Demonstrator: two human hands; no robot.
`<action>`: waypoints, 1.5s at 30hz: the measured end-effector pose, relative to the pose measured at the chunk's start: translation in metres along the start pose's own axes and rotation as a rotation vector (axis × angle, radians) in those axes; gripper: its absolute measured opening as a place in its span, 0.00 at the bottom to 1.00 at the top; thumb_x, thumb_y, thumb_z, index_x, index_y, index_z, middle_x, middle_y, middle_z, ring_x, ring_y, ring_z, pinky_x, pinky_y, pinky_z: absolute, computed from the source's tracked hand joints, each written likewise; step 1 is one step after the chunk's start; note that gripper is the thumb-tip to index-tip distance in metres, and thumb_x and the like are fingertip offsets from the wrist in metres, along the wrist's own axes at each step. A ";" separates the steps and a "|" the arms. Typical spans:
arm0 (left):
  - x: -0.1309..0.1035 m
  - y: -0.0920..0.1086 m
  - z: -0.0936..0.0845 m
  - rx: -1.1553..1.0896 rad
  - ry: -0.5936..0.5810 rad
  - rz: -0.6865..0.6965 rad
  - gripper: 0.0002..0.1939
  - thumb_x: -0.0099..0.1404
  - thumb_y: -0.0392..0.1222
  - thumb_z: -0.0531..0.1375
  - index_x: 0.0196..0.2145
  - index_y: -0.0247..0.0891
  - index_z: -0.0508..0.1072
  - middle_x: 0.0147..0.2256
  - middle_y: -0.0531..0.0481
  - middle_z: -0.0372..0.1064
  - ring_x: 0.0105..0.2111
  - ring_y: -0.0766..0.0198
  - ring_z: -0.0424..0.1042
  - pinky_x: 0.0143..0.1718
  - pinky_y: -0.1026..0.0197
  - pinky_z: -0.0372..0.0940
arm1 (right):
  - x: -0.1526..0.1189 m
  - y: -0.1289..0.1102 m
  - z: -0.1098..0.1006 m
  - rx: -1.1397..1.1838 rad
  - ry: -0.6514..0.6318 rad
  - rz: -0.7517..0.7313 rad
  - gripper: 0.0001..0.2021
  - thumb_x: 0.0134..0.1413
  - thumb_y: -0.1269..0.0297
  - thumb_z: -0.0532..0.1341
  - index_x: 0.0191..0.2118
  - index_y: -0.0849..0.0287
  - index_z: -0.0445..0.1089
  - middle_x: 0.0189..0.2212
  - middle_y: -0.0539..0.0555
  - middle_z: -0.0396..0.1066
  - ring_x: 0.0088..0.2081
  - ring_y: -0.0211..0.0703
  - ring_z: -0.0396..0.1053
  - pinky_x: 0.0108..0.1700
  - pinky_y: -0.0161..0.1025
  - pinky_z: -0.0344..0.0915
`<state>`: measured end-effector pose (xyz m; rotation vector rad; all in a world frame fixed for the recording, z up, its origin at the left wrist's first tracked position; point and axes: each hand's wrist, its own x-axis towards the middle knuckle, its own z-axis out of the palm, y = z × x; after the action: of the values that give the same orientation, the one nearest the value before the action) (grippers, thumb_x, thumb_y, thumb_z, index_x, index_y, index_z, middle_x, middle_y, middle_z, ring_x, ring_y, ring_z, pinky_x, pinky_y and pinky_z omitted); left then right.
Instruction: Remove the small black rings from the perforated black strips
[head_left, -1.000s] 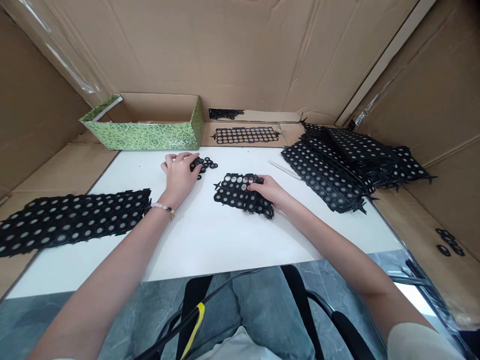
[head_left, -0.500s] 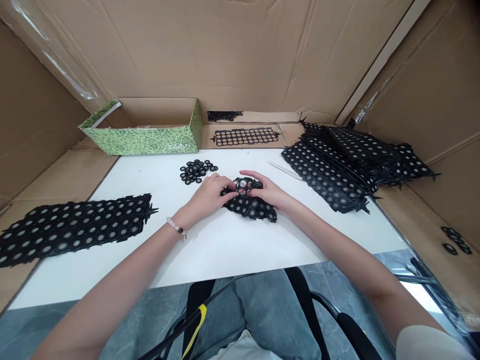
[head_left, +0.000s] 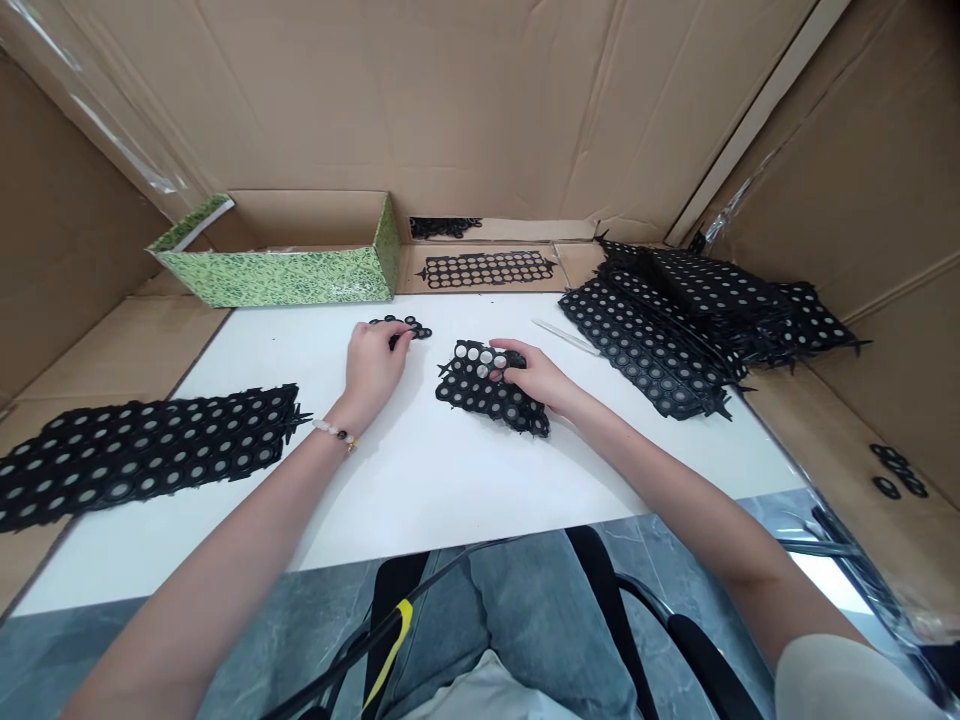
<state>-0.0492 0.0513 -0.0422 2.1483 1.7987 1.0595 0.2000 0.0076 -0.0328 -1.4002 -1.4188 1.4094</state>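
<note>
My left hand (head_left: 375, 362) is over a small heap of black rings (head_left: 417, 328), most of which it hides. Its thumb and fingertips are closed, with a bit of a black ring showing between them. My right hand (head_left: 537, 376) grips the right part of a short, folded black sheet (head_left: 484, 385) with rows of round holes. Some holes near the sheet's top edge show white through them, while others look grey. The sheet rests on the white table (head_left: 427, 480).
A long black sheet (head_left: 150, 450) lies at the left. Several similar sheets (head_left: 667, 320) are stacked at the right, beside white tweezers (head_left: 566, 336). At the back stand a green patterned box (head_left: 285, 278) and an empty-holed sheet (head_left: 487, 269). Loose rings (head_left: 886, 487) lie far right.
My left hand has left the folded sheet and moved left to the ring heap. The right hand stays on the sheet, whose left part is now uncovered.
</note>
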 end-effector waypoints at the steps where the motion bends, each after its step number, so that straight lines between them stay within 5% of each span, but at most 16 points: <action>1: -0.001 0.000 -0.002 0.065 0.015 0.024 0.12 0.66 0.43 0.57 0.38 0.42 0.81 0.43 0.44 0.79 0.45 0.45 0.67 0.48 0.43 0.59 | 0.000 0.000 -0.002 0.017 -0.008 0.020 0.35 0.42 0.79 0.55 0.61 0.58 0.64 0.40 0.53 0.76 0.47 0.44 0.74 0.59 0.48 0.64; 4: -0.009 0.012 -0.004 0.156 -0.003 0.107 0.13 0.67 0.43 0.57 0.43 0.43 0.80 0.50 0.43 0.77 0.51 0.40 0.63 0.50 0.39 0.54 | 0.000 0.001 -0.005 0.084 -0.044 0.046 0.37 0.40 0.78 0.55 0.61 0.54 0.63 0.42 0.52 0.75 0.47 0.44 0.73 0.59 0.46 0.63; 9: -0.025 0.037 0.001 0.059 -0.248 0.292 0.14 0.67 0.52 0.60 0.45 0.44 0.79 0.46 0.46 0.79 0.48 0.46 0.66 0.51 0.43 0.54 | -0.001 0.001 -0.003 0.199 -0.129 -0.004 0.40 0.37 0.76 0.56 0.62 0.50 0.63 0.43 0.49 0.74 0.45 0.44 0.71 0.55 0.45 0.66; 16: -0.022 0.036 0.013 -0.162 -0.378 0.189 0.13 0.65 0.49 0.59 0.37 0.42 0.82 0.39 0.47 0.80 0.41 0.51 0.71 0.47 0.49 0.61 | 0.000 0.004 -0.001 0.091 -0.121 -0.094 0.38 0.36 0.77 0.55 0.58 0.49 0.64 0.39 0.46 0.72 0.43 0.43 0.71 0.56 0.45 0.64; 18: -0.017 0.031 0.010 -0.221 -0.307 0.068 0.14 0.65 0.49 0.58 0.34 0.41 0.81 0.37 0.47 0.80 0.40 0.52 0.72 0.45 0.51 0.63 | 0.001 0.004 0.000 0.051 -0.081 -0.065 0.34 0.37 0.77 0.56 0.56 0.51 0.67 0.41 0.48 0.73 0.47 0.44 0.71 0.58 0.46 0.63; 21: -0.006 0.018 0.001 -0.206 -0.046 -0.126 0.17 0.67 0.48 0.55 0.37 0.38 0.81 0.39 0.44 0.79 0.40 0.52 0.72 0.45 0.51 0.63 | 0.002 0.003 0.001 0.037 -0.036 -0.011 0.30 0.37 0.78 0.56 0.52 0.54 0.70 0.46 0.51 0.75 0.50 0.45 0.70 0.59 0.47 0.61; 25: -0.001 0.009 -0.011 0.100 0.089 -0.124 0.16 0.69 0.46 0.54 0.43 0.40 0.81 0.45 0.40 0.77 0.50 0.41 0.64 0.51 0.40 0.56 | 0.000 0.001 -0.002 0.168 -0.095 0.056 0.34 0.35 0.79 0.53 0.54 0.55 0.68 0.40 0.51 0.77 0.46 0.44 0.72 0.56 0.46 0.64; 29: -0.011 0.026 -0.012 0.162 0.001 -0.002 0.17 0.69 0.45 0.54 0.49 0.43 0.79 0.50 0.40 0.75 0.53 0.39 0.60 0.51 0.37 0.52 | -0.002 -0.001 -0.002 0.241 -0.106 0.062 0.38 0.32 0.79 0.52 0.55 0.53 0.67 0.38 0.49 0.77 0.43 0.43 0.72 0.52 0.44 0.65; 33: -0.018 0.042 -0.006 -0.029 -0.241 0.087 0.15 0.65 0.53 0.61 0.40 0.43 0.82 0.42 0.44 0.79 0.48 0.45 0.66 0.52 0.42 0.54 | -0.003 -0.002 0.001 0.240 -0.115 -0.006 0.39 0.30 0.79 0.52 0.55 0.51 0.69 0.35 0.46 0.71 0.38 0.39 0.69 0.49 0.40 0.64; 38: -0.014 0.034 0.002 -0.432 -0.452 -0.073 0.19 0.52 0.56 0.69 0.35 0.39 0.83 0.36 0.46 0.80 0.35 0.54 0.73 0.39 0.55 0.65 | -0.003 -0.003 0.002 0.283 -0.141 -0.061 0.37 0.30 0.77 0.54 0.54 0.52 0.69 0.31 0.45 0.68 0.35 0.37 0.67 0.48 0.38 0.62; 43: -0.009 0.028 0.002 -0.711 -0.524 -0.199 0.22 0.47 0.57 0.72 0.34 0.38 0.83 0.34 0.44 0.80 0.33 0.56 0.75 0.37 0.55 0.69 | 0.002 -0.002 0.003 0.329 -0.143 -0.056 0.28 0.36 0.71 0.55 0.49 0.58 0.72 0.26 0.47 0.71 0.32 0.40 0.64 0.43 0.39 0.62; 45: -0.006 0.024 0.001 -0.720 -0.459 -0.222 0.21 0.46 0.56 0.72 0.32 0.37 0.82 0.33 0.43 0.80 0.34 0.54 0.75 0.39 0.54 0.69 | 0.003 -0.002 0.004 0.332 -0.139 -0.046 0.25 0.37 0.69 0.55 0.46 0.59 0.73 0.24 0.47 0.71 0.29 0.40 0.61 0.39 0.38 0.61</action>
<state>-0.0289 0.0400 -0.0328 1.5461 1.1660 0.8784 0.1953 0.0102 -0.0322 -1.0702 -1.2220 1.6511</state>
